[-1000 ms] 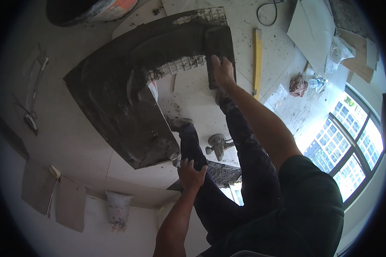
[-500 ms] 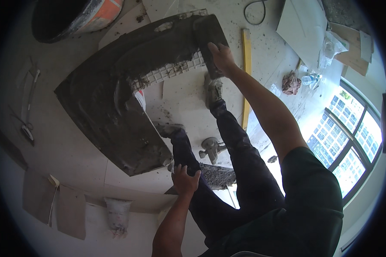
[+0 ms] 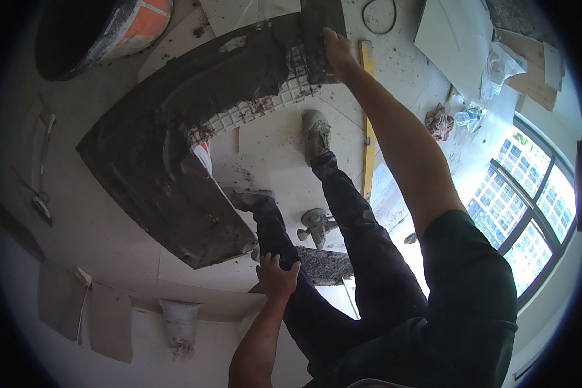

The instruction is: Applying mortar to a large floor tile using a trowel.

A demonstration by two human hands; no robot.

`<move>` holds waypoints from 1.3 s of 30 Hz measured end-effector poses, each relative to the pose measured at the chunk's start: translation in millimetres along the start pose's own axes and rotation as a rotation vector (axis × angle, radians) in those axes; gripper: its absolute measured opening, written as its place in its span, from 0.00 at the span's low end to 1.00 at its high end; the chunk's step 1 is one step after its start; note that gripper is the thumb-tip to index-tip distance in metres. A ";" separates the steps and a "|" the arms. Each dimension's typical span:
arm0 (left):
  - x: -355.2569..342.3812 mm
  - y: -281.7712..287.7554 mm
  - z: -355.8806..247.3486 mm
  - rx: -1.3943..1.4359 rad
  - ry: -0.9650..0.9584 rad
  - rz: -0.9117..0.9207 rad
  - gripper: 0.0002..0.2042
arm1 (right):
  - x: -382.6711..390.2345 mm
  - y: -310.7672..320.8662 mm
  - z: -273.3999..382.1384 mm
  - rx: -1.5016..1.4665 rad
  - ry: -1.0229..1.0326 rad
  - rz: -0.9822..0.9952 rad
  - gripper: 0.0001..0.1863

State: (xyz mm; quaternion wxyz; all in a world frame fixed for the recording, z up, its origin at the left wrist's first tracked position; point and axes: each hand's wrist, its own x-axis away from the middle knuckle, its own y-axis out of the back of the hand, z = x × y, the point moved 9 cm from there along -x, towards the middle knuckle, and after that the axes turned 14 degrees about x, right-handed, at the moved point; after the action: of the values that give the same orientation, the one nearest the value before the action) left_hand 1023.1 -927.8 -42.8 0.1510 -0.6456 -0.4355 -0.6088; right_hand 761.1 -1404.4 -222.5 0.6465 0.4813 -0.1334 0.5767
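My right hand (image 3: pixel 340 54) is closed around a flat, rectangular plastering trowel (image 3: pixel 315 39) smeared with grey. The trowel lies across the far right end of a large angled slab (image 3: pixel 194 233). Thick wet grey mortar (image 3: pixel 149 142) covers most of the slab. Along its inner edge a pale raised grid (image 3: pixel 258 107) shows through, with lumps of mortar on it. My left hand (image 3: pixel 278 277) rests on my left knee with its fingers spread, holding nothing. The trowel's handle is hidden under my right hand.
At the far left lies a dark bucket (image 3: pixel 132 35) with an orange band. A yellow spirit level (image 3: pixel 368 149) lies right of my feet. Between my legs stands a mortar-covered tool (image 3: pixel 317 226). A plastic bottle (image 3: pixel 469 117) and a bag (image 3: pixel 501 68) lie near the window (image 3: pixel 524 194).
My right hand has pushed the trowel away from me along the slab's right end, and more of the pale grid shows behind it. My left hand stays on the knee.
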 end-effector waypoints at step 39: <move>16.1 15.0 65.1 0.289 -0.057 -0.091 0.31 | 200.0 -292.4 19.8 0.279 0.079 0.693 0.20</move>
State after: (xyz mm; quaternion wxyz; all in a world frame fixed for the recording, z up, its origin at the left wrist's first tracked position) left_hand 1075.0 -883.1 -36.9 0.2019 -0.6139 -0.5515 -0.5275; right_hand 1084.1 -1258.7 -204.1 0.3461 0.4685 -0.1834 0.7919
